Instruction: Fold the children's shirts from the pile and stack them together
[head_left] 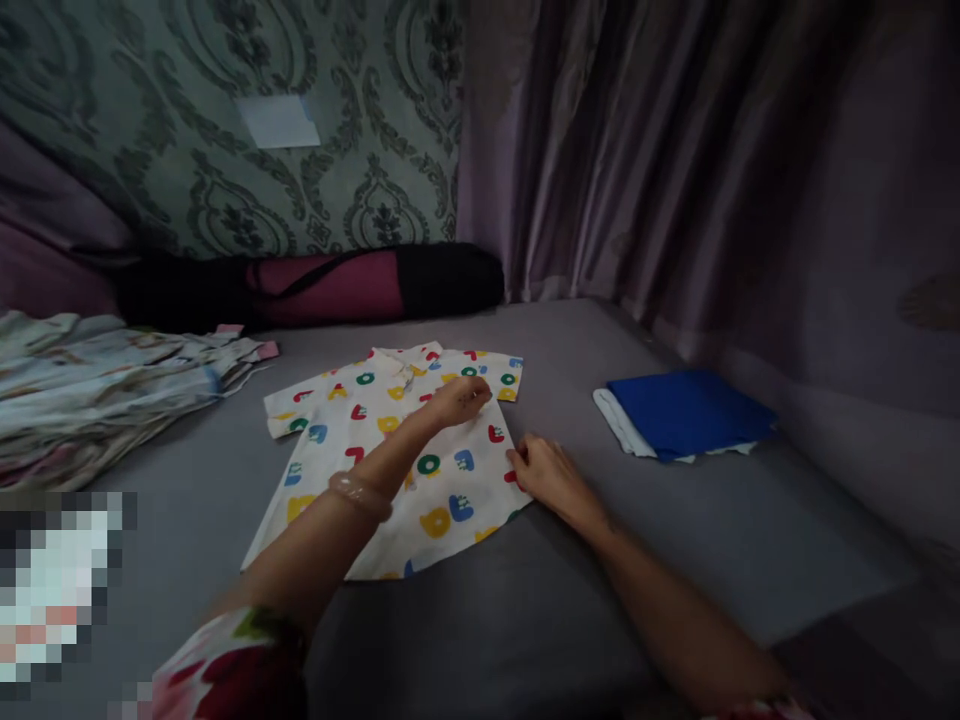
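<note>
Head view: my left hand (461,400) lies flat, fingers released, on the printed shirt (465,490); my right hand (551,475) touches its edge, grip unclear.

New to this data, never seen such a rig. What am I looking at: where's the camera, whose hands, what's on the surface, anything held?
No machine here: one camera on a person's head looks down at their own bare hands. A white shirt with coloured prints lies flat on a grey surface. The left hand rests on its upper part; the right hand touches its right edge. Neither visibly grips anything. A folded blue cloth lies to the right, a pile of clothes to the left.
</note>
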